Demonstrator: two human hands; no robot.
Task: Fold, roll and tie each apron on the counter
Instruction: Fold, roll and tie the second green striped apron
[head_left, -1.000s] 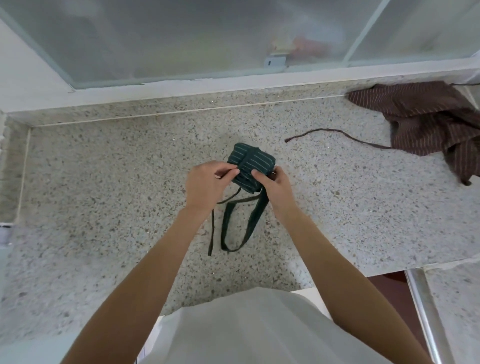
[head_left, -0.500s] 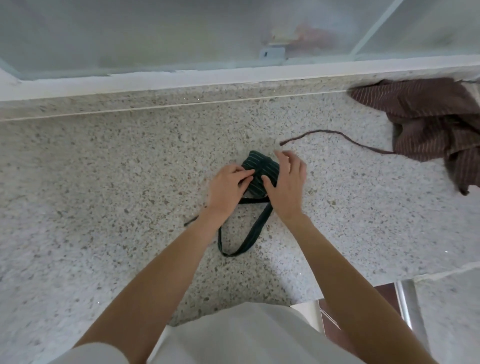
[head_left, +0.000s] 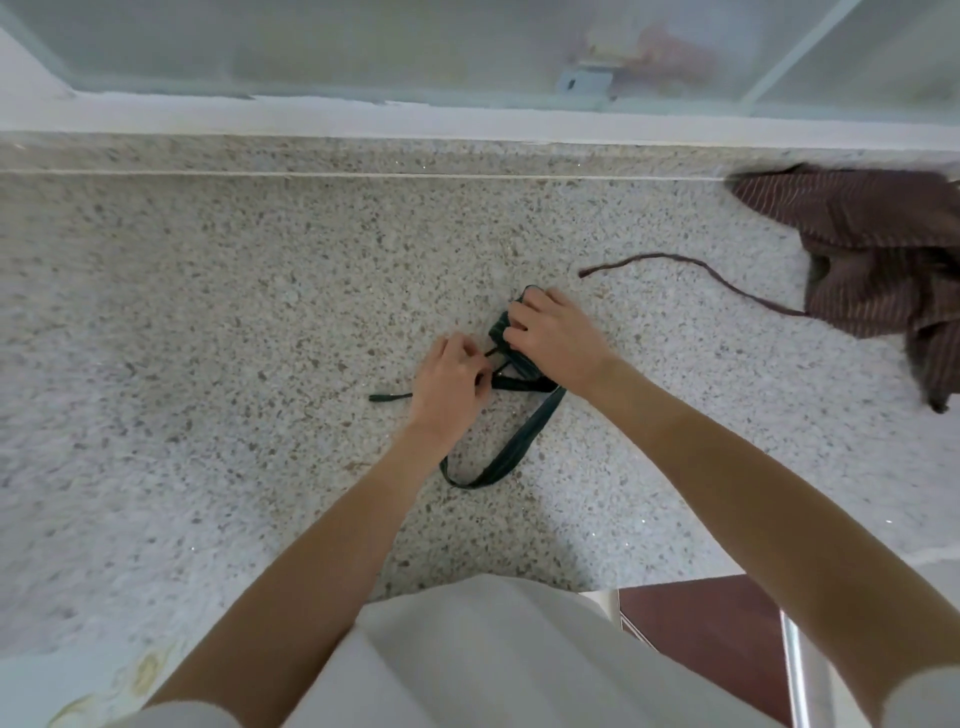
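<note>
Two hands at mid-bench (head_left: 208, 312): your right hand (head_left: 553, 338) presses fingers curled over the rolled green apron (head_left: 501, 332); left hand (head_left: 452, 382) pinches its tie (head_left: 498, 457). Keep the roll pinned, cinch snugly. Brown apron (head_left: 878, 260) waits, unfolded.

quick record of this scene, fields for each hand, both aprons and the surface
left hand: left hand pinches the green apron's thin tie by the roll
right hand: right hand holds down the rolled green apron, fingers curled over it
green apron: rolled small, wide strap loop trailing toward the person, not yet tied
brown apron: brown apron crumpled at far right, unfolded, its tie lying loose
surface: speckled stone counter
</note>
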